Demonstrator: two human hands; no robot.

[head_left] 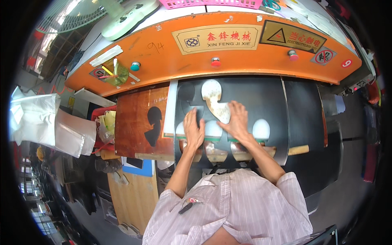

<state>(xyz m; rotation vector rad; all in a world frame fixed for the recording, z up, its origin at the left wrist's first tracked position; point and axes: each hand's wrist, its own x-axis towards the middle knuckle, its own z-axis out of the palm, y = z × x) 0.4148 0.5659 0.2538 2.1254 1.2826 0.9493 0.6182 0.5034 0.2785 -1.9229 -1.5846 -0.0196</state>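
A black sheet (269,102) lies across the work surface under the orange machine beam. My left hand (193,128) rests on it, fingers stretched out, beside a dark sole-shaped outline (187,93). My right hand (237,120) lies with fingers extended at the edge of a white, brown-stained sole shape (211,90). Whether that shape is an opening or a separate plate, I cannot tell. Nearer me, a row of cut-outs (261,129) shows white and brown surfaces beneath. To the left, a loose black cut piece (153,126) lies on a reddish-brown board (134,118).
The orange beam (155,51) spans the far side, with a green button (135,66), red buttons (215,62) and a pen cup (117,74). Plastic bags (34,118) hang at left, near a red crate (100,134). A fan (126,16) and pink basket (208,4) stand beyond.
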